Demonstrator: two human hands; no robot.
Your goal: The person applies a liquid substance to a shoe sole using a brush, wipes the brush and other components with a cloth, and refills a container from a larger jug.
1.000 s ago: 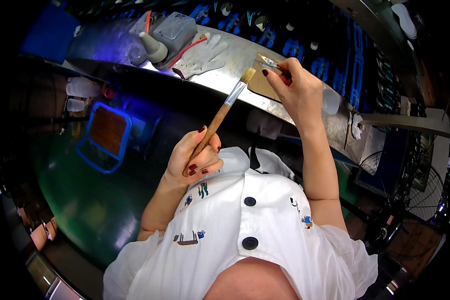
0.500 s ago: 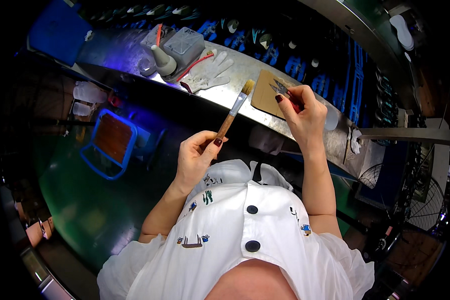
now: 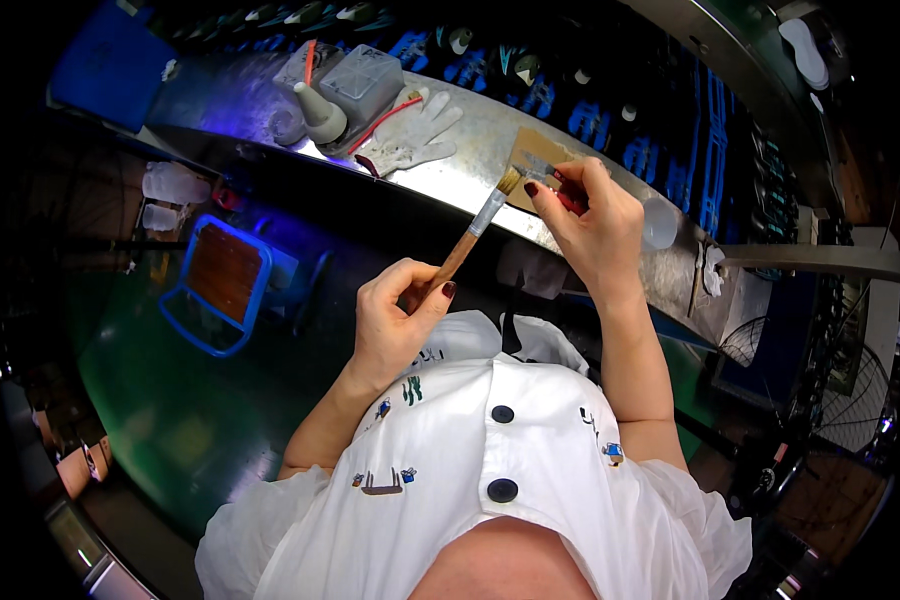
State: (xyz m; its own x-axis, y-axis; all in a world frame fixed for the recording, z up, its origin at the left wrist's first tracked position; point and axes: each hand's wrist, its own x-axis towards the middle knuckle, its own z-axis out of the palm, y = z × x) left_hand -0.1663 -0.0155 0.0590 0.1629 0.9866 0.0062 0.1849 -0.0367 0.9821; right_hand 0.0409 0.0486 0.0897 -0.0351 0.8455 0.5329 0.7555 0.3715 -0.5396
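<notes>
My left hand (image 3: 395, 312) is closed around the wooden handle of a flat paintbrush (image 3: 467, 240), which tilts up and to the right. Its yellowish bristles (image 3: 510, 181) point away from me. Pinched in my right hand (image 3: 602, 228) is a pair of small snips (image 3: 538, 168) with pointed metal blades and red grips, mostly covered by my fingers. The blades are right beside the bristle tips; whether they touch cannot be made out. Behind them, a piece of brown cardboard (image 3: 532, 143) lies on the metal bench (image 3: 478, 128).
On the bench are a whitish work glove (image 3: 417, 135), a grey cone-topped bottle (image 3: 322, 116), a translucent box (image 3: 363, 82) and a clear cup (image 3: 659, 223). Beyond it run rows of blue-lit shoe parts (image 3: 590, 124). A blue-framed stool (image 3: 227, 270) stands at left.
My right hand has moved left and slightly nearer with the snips, bringing the blades to the brush's bristles. The brush has shifted slightly right and tilted more.
</notes>
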